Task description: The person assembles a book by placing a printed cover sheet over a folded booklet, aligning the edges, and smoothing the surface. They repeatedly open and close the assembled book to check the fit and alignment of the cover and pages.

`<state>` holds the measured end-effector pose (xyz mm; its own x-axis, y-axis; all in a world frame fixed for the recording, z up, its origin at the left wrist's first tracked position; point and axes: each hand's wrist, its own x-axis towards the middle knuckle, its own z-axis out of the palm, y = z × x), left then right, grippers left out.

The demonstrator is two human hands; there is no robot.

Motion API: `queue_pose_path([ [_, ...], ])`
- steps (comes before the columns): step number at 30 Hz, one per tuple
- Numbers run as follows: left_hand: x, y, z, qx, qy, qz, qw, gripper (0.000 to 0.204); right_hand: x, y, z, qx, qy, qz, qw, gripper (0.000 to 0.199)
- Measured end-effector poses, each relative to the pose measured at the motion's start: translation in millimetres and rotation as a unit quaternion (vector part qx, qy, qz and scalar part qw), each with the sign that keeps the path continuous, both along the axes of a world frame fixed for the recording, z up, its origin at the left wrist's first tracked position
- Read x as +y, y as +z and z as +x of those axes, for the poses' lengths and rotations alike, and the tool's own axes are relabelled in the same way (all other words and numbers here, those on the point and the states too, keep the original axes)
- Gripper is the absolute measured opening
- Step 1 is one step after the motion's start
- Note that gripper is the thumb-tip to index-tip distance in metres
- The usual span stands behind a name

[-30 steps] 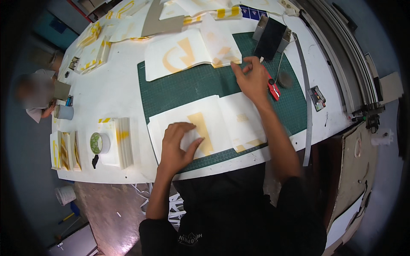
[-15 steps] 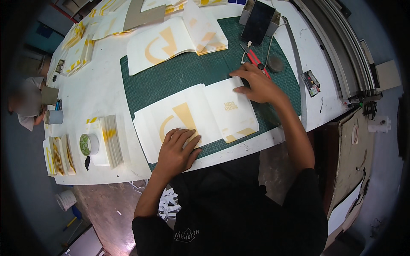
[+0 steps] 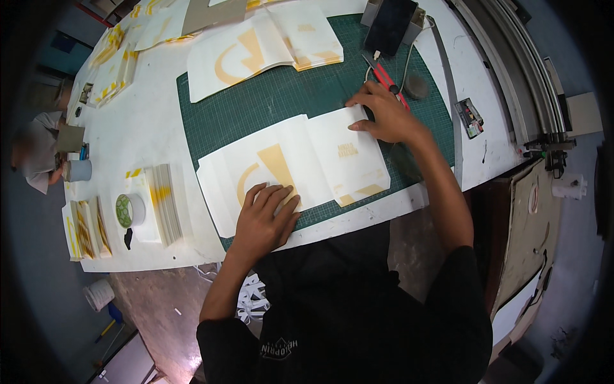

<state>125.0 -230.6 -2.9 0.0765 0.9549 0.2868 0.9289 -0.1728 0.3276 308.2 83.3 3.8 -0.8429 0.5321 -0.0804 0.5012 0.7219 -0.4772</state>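
Note:
A white printed sheet [image 3: 217, 173] with yellow-orange shapes and a crease lies flat on a green cutting mat [image 3: 256, 115] in front of me. My left hand [image 3: 265, 214] rests on its lower left part, fingers stretched flat over the printed shape. At the sheet's upper right corner is my right hand [image 3: 387, 115]. Its thumb and forefinger are apart, touching the paper near the edge. Just beyond that hand lies a red cutter knife [image 3: 385, 77]. A stack of similar printed sheets [image 3: 275, 57] lies on the far part of the mat.
A phone [image 3: 389, 25] with a cable leans on a stand at the far right, near a dark round object [image 3: 417, 87]. Bundles of printed sheets [image 3: 163, 205] and a tape roll [image 3: 130, 210] sit at left. Another person [image 3: 45, 150] is at the far left edge.
A raised, translucent sheet over the right side of the far stack has settled flat. Both hands stay in nearly the same place on the near sheet; the view has shifted slightly.

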Motion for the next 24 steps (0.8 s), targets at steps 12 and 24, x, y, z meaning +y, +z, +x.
queue_pose_path([
  [12,-1.9,-5.8,0.6,0.007,0.002,-0.003,1.000,0.031,-2.4,-0.5,1.4,-0.004,-0.004,0.007,1.000,0.049],
  [24,30.6,-6.9,29.5,-0.017,-0.029,0.000,0.999,0.041,3.6,-8.0,2.9,-0.004,0.007,-0.001,1.000,0.049],
])
